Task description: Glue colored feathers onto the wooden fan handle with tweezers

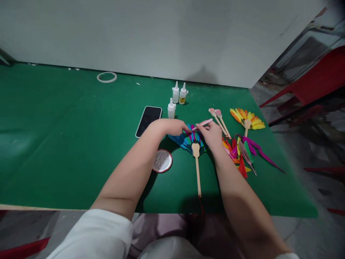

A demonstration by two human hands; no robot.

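Note:
A feather fan (196, 149) of blue, green and purple feathers on a pale wooden handle lies on the green table, a red cord at its lower end. My left hand (176, 126) rests at the fan's upper left, fingers stretched onto the feather tips. Between the fingers of my right hand (212, 135) is a slim pink tool, seemingly tweezers (206, 122), its tip at the top feathers. Beside my left forearm sits a round red-rimmed dish (163, 160) of tiny clear pieces, partly covered by the arm.
Several small white glue bottles (175, 94) stand beyond my left hand, near a phone (150, 118). On the right are an orange-yellow feather fan (246, 121), two wooden sticks (223, 122) and loose feathers (244, 154). A white ring (107, 77) lies at the back left, before a white panel (129, 36).

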